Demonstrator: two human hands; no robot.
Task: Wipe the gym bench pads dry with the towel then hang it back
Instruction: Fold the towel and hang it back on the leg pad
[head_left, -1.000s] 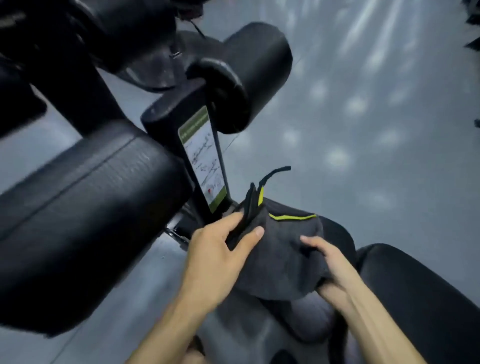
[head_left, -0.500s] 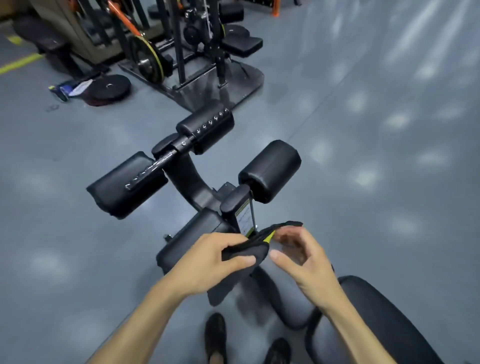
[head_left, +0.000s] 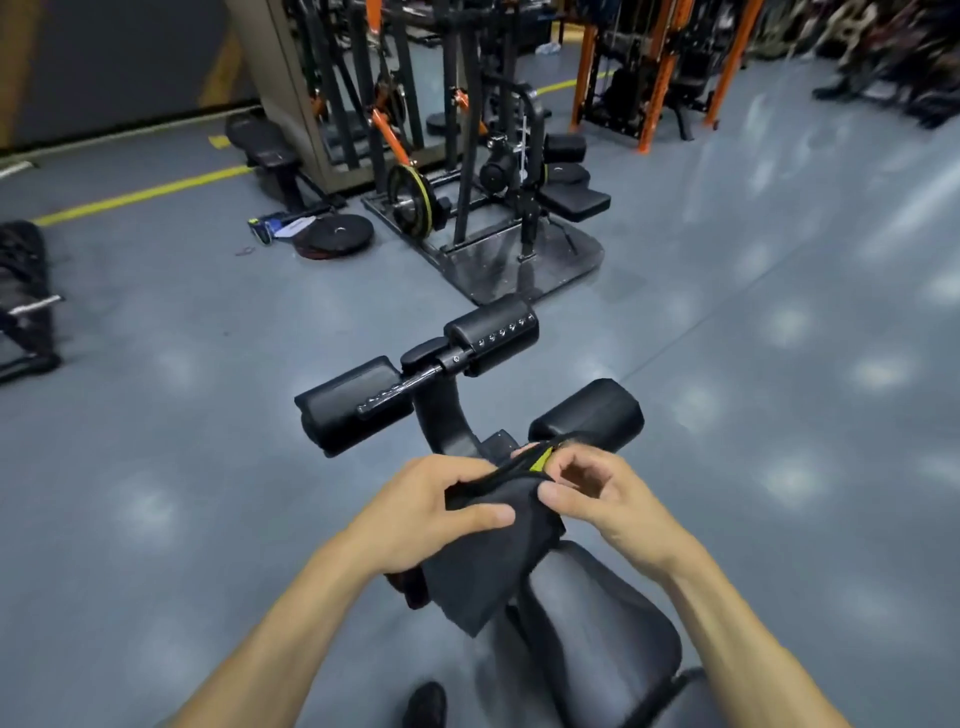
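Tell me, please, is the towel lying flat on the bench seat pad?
No, both hands, left hand and right hand, hold the towel up above it.

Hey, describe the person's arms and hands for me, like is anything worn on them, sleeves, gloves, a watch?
Both forearms are bare as far as the picture shows them: no sleeve comes into view. The left hand and the right hand wear no gloves. No watch, band or ring shows on either wrist or on the fingers that can be seen. No markings show.
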